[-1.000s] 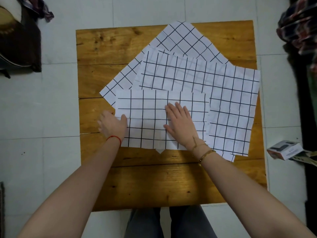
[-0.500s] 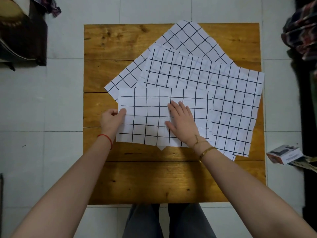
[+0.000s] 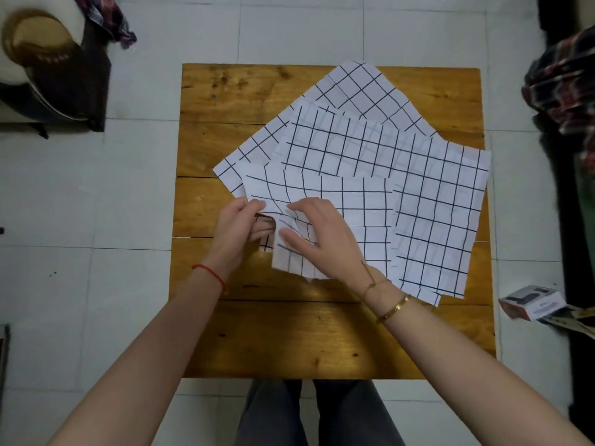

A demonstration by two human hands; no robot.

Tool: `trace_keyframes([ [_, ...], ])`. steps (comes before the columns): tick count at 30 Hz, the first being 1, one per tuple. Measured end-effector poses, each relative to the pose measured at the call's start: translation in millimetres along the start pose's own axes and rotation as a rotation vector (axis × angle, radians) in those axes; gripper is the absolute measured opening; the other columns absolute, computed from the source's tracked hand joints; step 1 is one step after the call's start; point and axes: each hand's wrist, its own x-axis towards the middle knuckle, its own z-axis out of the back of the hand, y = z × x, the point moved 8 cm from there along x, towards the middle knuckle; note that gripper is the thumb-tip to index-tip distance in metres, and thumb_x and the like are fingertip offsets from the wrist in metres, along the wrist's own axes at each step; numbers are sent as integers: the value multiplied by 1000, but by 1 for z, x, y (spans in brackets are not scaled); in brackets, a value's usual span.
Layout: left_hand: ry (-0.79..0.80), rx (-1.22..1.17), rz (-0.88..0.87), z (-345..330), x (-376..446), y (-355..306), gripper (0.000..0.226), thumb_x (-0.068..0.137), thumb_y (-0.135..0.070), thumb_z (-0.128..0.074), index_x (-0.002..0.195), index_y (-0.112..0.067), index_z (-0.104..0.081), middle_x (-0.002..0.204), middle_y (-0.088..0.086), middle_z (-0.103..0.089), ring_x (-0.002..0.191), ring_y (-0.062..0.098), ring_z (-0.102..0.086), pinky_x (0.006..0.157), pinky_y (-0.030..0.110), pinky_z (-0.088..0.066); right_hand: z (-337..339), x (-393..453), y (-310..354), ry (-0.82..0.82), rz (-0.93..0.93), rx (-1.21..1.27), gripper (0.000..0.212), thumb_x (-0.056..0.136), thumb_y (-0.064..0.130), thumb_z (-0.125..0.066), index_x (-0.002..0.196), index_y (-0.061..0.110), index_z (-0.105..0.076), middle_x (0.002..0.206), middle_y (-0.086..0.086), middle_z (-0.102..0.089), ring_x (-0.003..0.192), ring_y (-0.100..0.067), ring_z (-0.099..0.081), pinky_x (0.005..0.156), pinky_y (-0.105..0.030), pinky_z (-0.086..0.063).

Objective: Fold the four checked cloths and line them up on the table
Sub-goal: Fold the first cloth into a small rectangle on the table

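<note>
Bare wood table (image 3: 289,342) near the person and along its left side; far-right part covered w/ overlapping checked cloths (image 3: 434,201), one hanging past the right edge. Half-folded top cloth (image 3: 360,217) lies mid-table. Left hand (image 3: 240,225) pinches its lifted left edge; right hand (image 3: 317,236), fingers spread, presses on it just beside.

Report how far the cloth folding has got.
Done: the front cloth already lies halved. In hand: the left hand pinches its left edge and lifts it while the right hand holds the middle. Left: two spread cloths behind, a fourth not clearly visible, then lining them up on the table.
</note>
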Motion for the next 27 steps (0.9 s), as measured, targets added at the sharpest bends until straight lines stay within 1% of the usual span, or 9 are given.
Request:
trace_keyframes([
  [6, -20, -122, 9, -28, -26, -34, 5, 90, -6, -55, 87, -6, -51, 59, 1, -70, 60, 14, -71, 51, 19, -52, 33, -15, 37, -53, -58, -81, 64, 79, 64, -59, 124, 20, -51, 113, 7, -59, 104, -13, -50, 85, -29, -43],
  [9, -24, -86, -11, -39, -41, -54, 3, 90, -5, -55, 90, -6, -52, 59, 1, -64, 49, 7, -64, 43, 15, -45, 57, -20, 38, -118, -161, -124, 45, 84, 43, -59, 121, 18, -50, 105, 1, -61, 101, -19, -52, 73, -30, -39],
  [11, 9, -95, -12, -46, -50, -64, 2, 91, -5, -54, 92, -4, -53, 71, 8, -69, 59, 12, -70, 50, 17, -52, 73, -24, 35, -145, -217, -140, 28, 89, 36, -54, 112, 19, -52, 95, -1, -62, 94, -21, -54, 64, -30, -37],
  [13, 16, -83, -24, -51, -59, -72, 2, 92, -6, -54, 92, -4, -55, 70, 5, -70, 60, 11, -71, 51, 16, -52, 89, -27, 39, -176, -242, -118, 29, 89, 47, -49, 103, 23, -52, 88, 2, -62, 86, -19, -56, 61, -32, -42],
  [15, -10, -49, -40, -54, -69, -80, 4, 90, -7, -56, 92, -3, -57, 69, 4, -67, 59, 10, -70, 50, 16, -51, 101, -29, 49, -177, -237, -131, 43, 85, 62, -46, 103, 25, -51, 89, 5, -63, 85, -17, -56, 62, -33, -45],
  [18, 6, -131, -15, -63, -81, -85, 4, 89, -6, -57, 90, -2, -56, 75, 12, -70, 72, 22, -74, 70, 28, -60, 113, -33, 66, -138, -204, -219, 59, 79, 69, -49, 114, 22, -50, 95, 4, -63, 88, -17, -56, 64, -33, -44],
  [23, 26, -178, 8, -71, -101, -91, 7, 90, -7, -55, 94, -2, -56, 84, 16, -72, 74, 23, -74, 76, 31, -60, 127, -41, 77, -150, -176, -291, 36, 84, 45, -56, 107, 18, -50, 88, -1, -62, 82, -23, -56, 59, -32, -37],
  [25, 39, -152, 17, -70, -105, -92, 9, 91, -11, -53, 93, -3, -56, 92, 18, -73, 78, 25, -74, 80, 32, -59, 134, -42, 77, -162, -188, -350, 18, 91, 28, -51, 104, 15, -53, 82, -6, -61, 77, -29, -58, 56, -31, -31],
  [27, 12, -40, -33, -65, -108, -95, 14, 89, -21, -57, 91, -7, -55, 96, 14, -72, 81, 26, -74, 87, 37, -57, 145, -44, 76, -182, -203, -367, 14, 95, 20, -46, 101, 12, -56, 76, -9, -61, 72, -32, -58, 52, -30, -26],
])
